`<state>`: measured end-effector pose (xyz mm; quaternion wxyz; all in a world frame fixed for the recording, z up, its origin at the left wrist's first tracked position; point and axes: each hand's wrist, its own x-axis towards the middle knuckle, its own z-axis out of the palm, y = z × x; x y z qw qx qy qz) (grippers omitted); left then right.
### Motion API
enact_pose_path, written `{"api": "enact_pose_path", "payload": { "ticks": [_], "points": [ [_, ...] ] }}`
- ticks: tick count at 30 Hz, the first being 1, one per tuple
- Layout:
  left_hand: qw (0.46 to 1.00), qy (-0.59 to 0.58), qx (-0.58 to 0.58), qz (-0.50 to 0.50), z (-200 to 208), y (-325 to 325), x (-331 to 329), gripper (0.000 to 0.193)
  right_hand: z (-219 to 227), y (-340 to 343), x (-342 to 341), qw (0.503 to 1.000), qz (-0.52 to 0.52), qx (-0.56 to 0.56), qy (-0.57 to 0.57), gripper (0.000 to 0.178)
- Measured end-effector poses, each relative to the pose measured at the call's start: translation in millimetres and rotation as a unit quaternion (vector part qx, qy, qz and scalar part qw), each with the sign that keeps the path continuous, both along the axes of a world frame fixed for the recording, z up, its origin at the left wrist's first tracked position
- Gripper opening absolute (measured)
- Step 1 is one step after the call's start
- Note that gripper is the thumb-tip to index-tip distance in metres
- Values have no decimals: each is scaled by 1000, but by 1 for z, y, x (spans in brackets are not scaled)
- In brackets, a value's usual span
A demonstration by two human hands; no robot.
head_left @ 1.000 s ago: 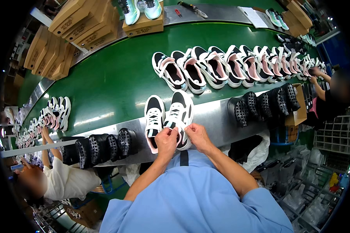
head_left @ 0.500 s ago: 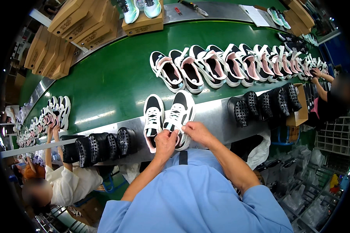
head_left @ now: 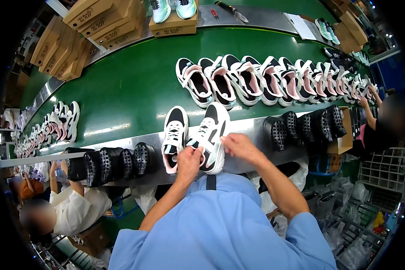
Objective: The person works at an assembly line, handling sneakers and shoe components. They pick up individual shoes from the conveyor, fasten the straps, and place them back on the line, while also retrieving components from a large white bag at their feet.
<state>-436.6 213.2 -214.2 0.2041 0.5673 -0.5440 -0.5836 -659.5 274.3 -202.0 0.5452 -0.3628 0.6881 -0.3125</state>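
A pair of white sneakers with black toe panels rests in front of me, toes pointing away. The right sneaker (head_left: 217, 118) leans slightly, with a white strap (head_left: 207, 143) across its lacing. My left hand (head_left: 190, 163) is closed on that sneaker's collar, beside the opening. At the sneaker's right edge, near the strap, my right hand (head_left: 242, 147) is closed in a pinch; what lies between its fingertips is too small to make out. The left sneaker (head_left: 175, 123) stands alongside, untouched by my right hand, its heel opening partly behind my left hand.
A row of strapped sneakers (head_left: 247, 81) with pink linings runs to the far right. Black studded shoe forms (head_left: 141, 159) line the metal edge on both sides. Shoe boxes (head_left: 175, 29) stand at the back. Co-workers (head_left: 76, 207) work on either side.
My right hand has moved right and slightly up, from the sneaker's opening to its outer edge. The left hand stays at the collar. The right sneaker has tilted a little.
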Motion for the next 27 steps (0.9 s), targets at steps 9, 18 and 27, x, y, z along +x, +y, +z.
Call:
{"api": "enact_pose_path", "payload": {
  "ticks": [9, 18, 27],
  "points": [
    [995, -64, -45, -60, 3, 14, -8, 32, -16, 7, 28, 988, -7, 46, -147, 36],
    [995, 49, 84, -11, -5, 12, -10, 28, 6, 16, 17, 970, -63, 83, -220, 30],
    [995, 33, 94, 5, -4, 13, -18, 28, -20, 26, 26, 1000, -4, -2, -19, 40]
  ]
}}
